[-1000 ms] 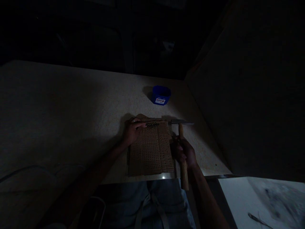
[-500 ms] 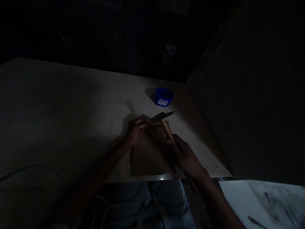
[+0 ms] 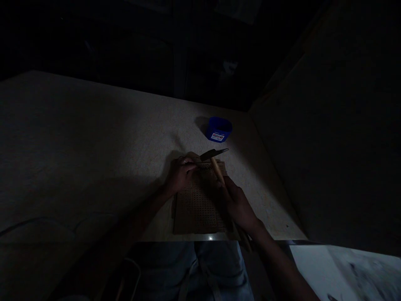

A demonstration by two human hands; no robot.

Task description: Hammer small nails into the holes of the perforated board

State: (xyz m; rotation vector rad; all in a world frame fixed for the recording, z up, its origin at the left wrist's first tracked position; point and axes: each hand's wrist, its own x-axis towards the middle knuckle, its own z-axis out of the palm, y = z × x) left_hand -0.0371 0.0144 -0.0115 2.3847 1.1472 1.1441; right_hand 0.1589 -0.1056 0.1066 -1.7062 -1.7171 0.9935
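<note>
Your right hand (image 3: 239, 205) is wrapped round the wooden handle of the hammer (image 3: 216, 168), fingers closed on it, with the butt of the handle sticking out below your wrist, past the near edge of the counter (image 3: 103, 138). The handle slants up and to the left, so the hammer's dark head sits at the far edge of the cardboard (image 3: 184, 221), just beside the fingertips of your left hand. You have the head lying slantwise, its right end farther from you; whether it touches anything beneath it, I cannot tell.

Your left hand (image 3: 178, 177) rests at the far left corner of the cardboard, with fingers bent and thumb and forefinger close together, pointing right. It is too dark to tell whether you have something pinched there. There is a ring (image 3: 184, 161) on one of its fingers.

The cardboard lies flat in front of you, near the counter's front edge, and is covered in rows of small holes. Your right hand and the hammer's handle cover part of its right side. Beyond it, well apart from your left hand, stands a blue tub (image 3: 219, 129), upright, with a pale label facing you.
</note>
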